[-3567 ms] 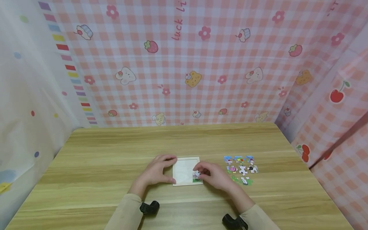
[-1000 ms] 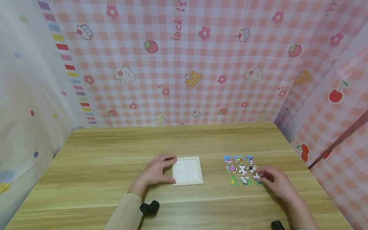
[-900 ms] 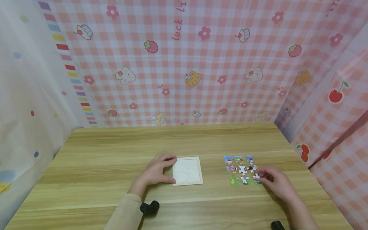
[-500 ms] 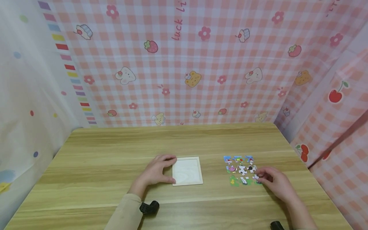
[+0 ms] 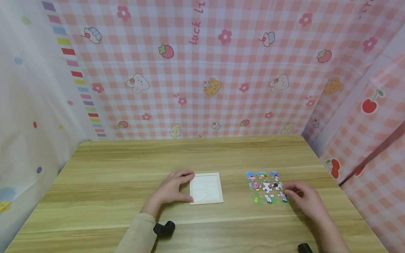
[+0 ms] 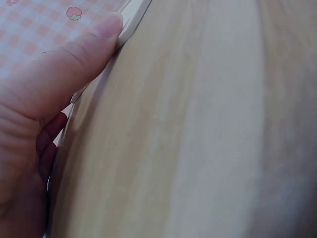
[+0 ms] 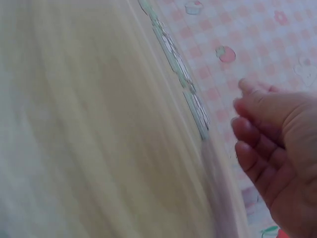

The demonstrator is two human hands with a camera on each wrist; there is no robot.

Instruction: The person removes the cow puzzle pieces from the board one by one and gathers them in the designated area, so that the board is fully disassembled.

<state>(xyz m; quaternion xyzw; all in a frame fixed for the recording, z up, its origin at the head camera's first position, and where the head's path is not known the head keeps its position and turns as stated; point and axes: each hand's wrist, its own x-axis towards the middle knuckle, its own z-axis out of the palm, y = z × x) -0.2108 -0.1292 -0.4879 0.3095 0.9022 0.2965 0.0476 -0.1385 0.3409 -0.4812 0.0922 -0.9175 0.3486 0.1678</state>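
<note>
My left hand (image 5: pixel 169 188) holds the left side of a small pale square puzzle tray (image 5: pixel 206 189), with the index finger at the far corner and thumb at the near corner. The left wrist view has the thumb (image 6: pixel 59 67) on the tray's edge. To the right, several picture puzzle pieces (image 5: pixel 267 186) lie in rows with small gaps. My right hand (image 5: pixel 305 200) is just right of them, fingertips close to the piece with a black-and-white animal part (image 5: pixel 282 197) at the near right. The right wrist view shows its fingers (image 7: pixel 247 130) loosely curled with nothing in them.
Everything rests on a wood-grain table (image 5: pixel 126 158). A pink checked curtain (image 5: pixel 202 70) stands behind it, with more curtain at both sides. Black wrist cameras sit at the left wrist (image 5: pixel 164 228) and the right wrist (image 5: pixel 304 248).
My right hand has carried a piece from the tray to the near right of the rows, let go of it and moved slightly off. My left hand has stayed on the tray.
</note>
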